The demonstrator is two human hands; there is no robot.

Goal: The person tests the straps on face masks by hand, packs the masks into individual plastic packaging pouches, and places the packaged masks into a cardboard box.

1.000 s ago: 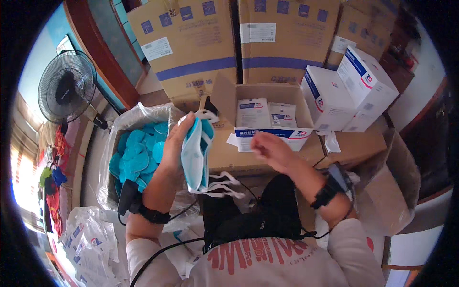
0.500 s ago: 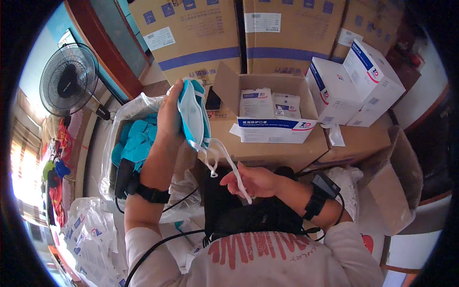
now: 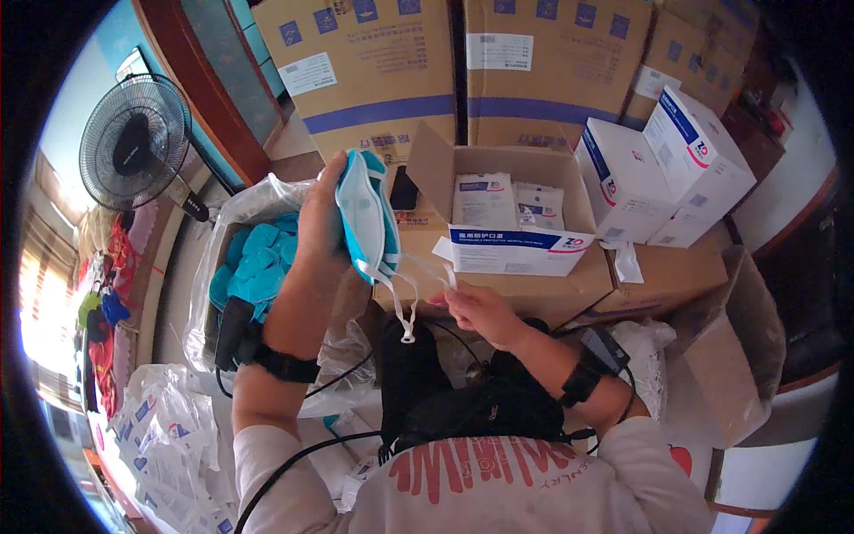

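Observation:
Teal-and-white face masks (image 3: 372, 222), apparently a few stacked together, are gripped in my left hand (image 3: 318, 218). They are held upright, edges toward the middle of the view, and hide most of the fingers' grip. White elastic straps (image 3: 411, 307) dangle from their lower end, one with a small white buckle. Lower and to the right, my right hand (image 3: 482, 313) is closed with its fingertips on another white strap, which is blurred and runs toward the masks.
At left stands a plastic-lined box (image 3: 213, 267) of teal masks (image 3: 258, 262). An open carton (image 3: 516, 254) with white packets (image 3: 485, 200) sits ahead on a brown box, beside closed white cartons (image 3: 623, 191). A black phone-like object (image 3: 405, 189) lies near the masks. Plastic bags (image 3: 169, 445) lie lower left.
My right hand has risen slightly, and its fingers have closed, drawing a strap up and to the right. The masks have turned slightly and moved a little right in view.

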